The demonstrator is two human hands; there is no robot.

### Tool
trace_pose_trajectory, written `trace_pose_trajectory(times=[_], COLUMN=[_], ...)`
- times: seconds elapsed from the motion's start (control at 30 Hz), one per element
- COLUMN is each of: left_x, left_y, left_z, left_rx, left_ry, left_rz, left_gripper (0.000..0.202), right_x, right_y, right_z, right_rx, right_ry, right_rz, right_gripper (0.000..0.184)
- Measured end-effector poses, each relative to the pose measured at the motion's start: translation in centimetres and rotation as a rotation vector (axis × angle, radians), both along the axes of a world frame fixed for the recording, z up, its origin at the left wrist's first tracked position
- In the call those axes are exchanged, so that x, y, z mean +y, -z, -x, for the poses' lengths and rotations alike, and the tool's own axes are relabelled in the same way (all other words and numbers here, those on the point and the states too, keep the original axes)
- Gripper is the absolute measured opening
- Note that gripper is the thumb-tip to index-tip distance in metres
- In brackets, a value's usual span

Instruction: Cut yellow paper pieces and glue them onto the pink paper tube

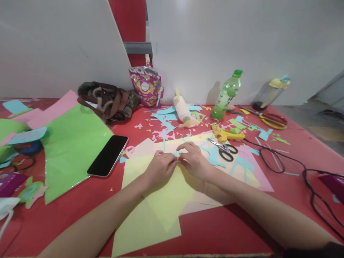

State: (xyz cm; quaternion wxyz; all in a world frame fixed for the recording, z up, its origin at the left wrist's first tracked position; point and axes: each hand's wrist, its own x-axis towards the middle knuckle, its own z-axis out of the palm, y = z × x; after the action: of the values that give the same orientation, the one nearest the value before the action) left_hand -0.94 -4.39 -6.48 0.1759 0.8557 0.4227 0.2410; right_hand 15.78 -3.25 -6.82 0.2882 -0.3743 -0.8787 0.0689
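Observation:
My left hand (161, 165) and my right hand (194, 160) meet fingertip to fingertip above pale yellow paper (150, 218). Both are closed in a pinch on a light-blue paper strip (175, 154), of which only a little shows between the fingers. Another thin blue strip (164, 139) stands out just behind my left hand. Scissors with black handles (225, 152) lie open beyond my right hand, beside a yellow glue gun (224, 134). Blue paper pieces (213, 156) and pink sheets (264, 179) lie under and around my right forearm.
A phone (108, 156) rests on a green sheet (72, 147) at left. Behind stand a bag (110, 100), a snack packet (146, 87), a paper-covered cylinder (182, 108) and a green bottle (227, 95). Paper scraps litter the red table (215, 229); a black cord (306, 175) loops at right.

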Motion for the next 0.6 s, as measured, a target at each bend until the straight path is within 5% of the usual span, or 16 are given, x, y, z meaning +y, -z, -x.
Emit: trace_pose_trajectory(times=[0.6], left_x=[0.01], left_y=[0.04], left_z=[-0.06], left_rx=[-0.053], left_ry=[-0.009], left_rz=[-0.019], left_gripper=[0.018], right_x=[-0.14], right_y=[-0.11], right_z=[0.14], right_rx=[0.066], right_ry=[0.066], right_rz=[0.053], right_gripper=[0.017])
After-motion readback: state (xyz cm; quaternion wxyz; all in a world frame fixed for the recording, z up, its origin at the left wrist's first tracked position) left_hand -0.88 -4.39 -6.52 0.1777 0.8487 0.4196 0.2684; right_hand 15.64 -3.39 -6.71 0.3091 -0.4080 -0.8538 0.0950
